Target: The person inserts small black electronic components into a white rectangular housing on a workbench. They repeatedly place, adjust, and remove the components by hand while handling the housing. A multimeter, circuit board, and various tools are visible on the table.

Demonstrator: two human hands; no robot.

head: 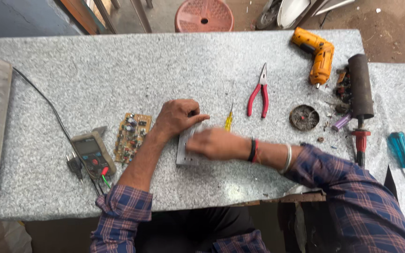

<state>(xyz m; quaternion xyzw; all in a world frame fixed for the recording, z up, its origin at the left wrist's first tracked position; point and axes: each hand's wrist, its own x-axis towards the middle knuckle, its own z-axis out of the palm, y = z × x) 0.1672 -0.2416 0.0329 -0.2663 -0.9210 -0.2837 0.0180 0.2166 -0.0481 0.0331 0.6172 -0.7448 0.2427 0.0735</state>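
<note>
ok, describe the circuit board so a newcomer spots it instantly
Start at the grey speckled table and find the left forearm. Just left of it lies the circuit board, flat beside a multimeter. It is the only tan rectangle studded with small components.

Left hand (176, 117) lies knuckles up, fingers curled, thumb pointing toward the right hand (216, 143), which stretches flat beside it, blurred, perhaps pressing down; forearms converge.
</note>
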